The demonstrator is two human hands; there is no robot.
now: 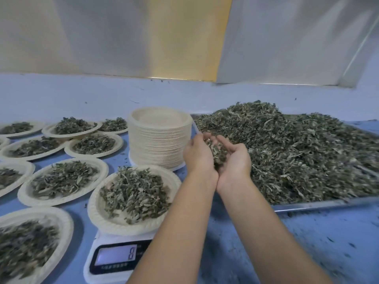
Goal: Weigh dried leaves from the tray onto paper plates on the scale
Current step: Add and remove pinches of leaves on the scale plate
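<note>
Blue bench [307,242]: beyond the scale [114,260], left grip [198,152] and right grip [235,158] curl together round leaves [218,153]. Next, I'd say, carry them over the scale's plate [93,203], sprinkling slowly.

A pale blue tabletop [307,242] fills the lower view; dark flecks [346,255] lie scattered over its bare surface toward the near right corner, with a few more specks along the far edge; behind that far edge stands a dull grey-white panel [71,33] on the left; a yellow strip [184,37] shows beside it at the middle; a second pale panel [287,37] stands at the far right, overlapping the strip and set at a slant.
</note>
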